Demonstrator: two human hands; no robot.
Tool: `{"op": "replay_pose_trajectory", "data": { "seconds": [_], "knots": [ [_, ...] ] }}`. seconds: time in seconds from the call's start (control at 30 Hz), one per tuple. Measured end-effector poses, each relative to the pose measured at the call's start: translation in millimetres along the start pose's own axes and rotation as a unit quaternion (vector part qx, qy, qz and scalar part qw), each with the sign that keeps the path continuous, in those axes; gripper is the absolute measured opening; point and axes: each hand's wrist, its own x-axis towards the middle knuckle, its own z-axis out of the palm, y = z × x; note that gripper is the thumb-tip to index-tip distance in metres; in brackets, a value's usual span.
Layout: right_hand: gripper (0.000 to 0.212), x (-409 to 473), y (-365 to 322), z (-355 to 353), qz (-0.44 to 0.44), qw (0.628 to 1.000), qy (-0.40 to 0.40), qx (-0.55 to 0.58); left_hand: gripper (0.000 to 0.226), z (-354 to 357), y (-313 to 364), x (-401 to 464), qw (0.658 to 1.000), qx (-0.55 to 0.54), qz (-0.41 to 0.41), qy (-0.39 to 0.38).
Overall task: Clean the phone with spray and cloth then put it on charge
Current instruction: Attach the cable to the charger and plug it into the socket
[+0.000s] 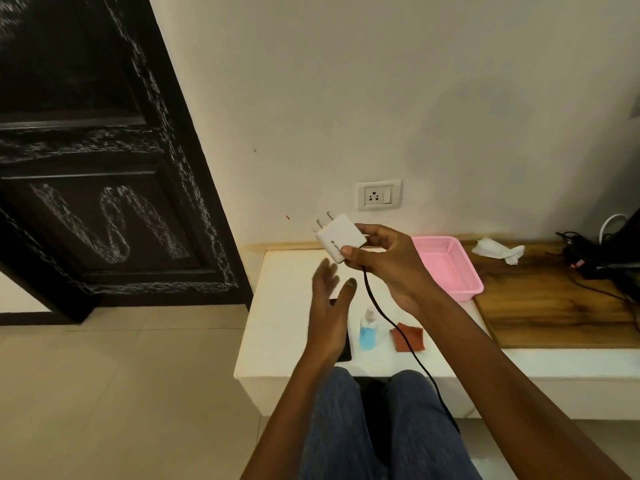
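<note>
Pale floor tiles and my own denim knees sit closest, tucked against a low white ledge (287, 327). On it, mostly hidden beneath my left hand (329, 306), lies the dark phone (343, 351); that hand hovers open, fingers spread, gripping nothing. Just beside the phone stand the blue spray bottle (367, 329) and the crumpled red cloth (408, 337), so cleaning looks finished and charging is the step in hand. My right hand (384, 261) pinches the white charger plug (341, 239), pins pointing up and away, its black cable (391, 323) trailing down past my knee. Next I judge I must turn the pins toward the wall socket (379, 195) above the ledge and push squarely in. Farther right lie a pink basket (450, 268), a wooden top (554, 306), then the black door (104, 150).
</note>
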Motion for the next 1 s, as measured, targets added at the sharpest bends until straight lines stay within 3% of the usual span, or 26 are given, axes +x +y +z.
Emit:
{"op": "replay_pose_trajectory", "data": {
  "seconds": [0.1, 0.2, 0.3, 0.4, 0.57, 0.8, 1.0],
  "knots": [
    [0.041, 6, -3, 2, 0.008, 0.998, 0.029, 0.054, 0.033, 20, -10, 4, 0.993, 0.003, -0.079, -0.087],
    [0.04, 14, -6, 3, 0.012, 0.994, 0.056, 0.096, 0.028, 32, -14, 4, 0.978, 0.018, -0.174, -0.116],
    [0.041, 24, -11, 2, 0.018, 0.988, 0.079, 0.135, 0.027, 30, -19, -2, 0.981, -0.03, -0.096, -0.164],
    [0.047, 42, -13, -7, 0.023, 0.98, 0.125, 0.15, 0.027, 15, -24, 2, 0.986, -0.081, -0.093, -0.113],
    [0.043, 76, -4, -29, 0.023, 0.964, 0.183, 0.193, 0.026, -9, -28, 16, 0.995, -0.035, -0.088, -0.026],
    [0.042, 129, 34, -53, 0.055, 0.953, 0.238, 0.177, 0.022, -27, -36, 42, 0.994, 0.02, -0.104, -0.041],
    [0.043, 178, 65, -67, 0.086, 0.953, 0.24, 0.162, 0.02, -35, -59, 72, 0.988, 0.059, -0.138, -0.045]
  ]
}}
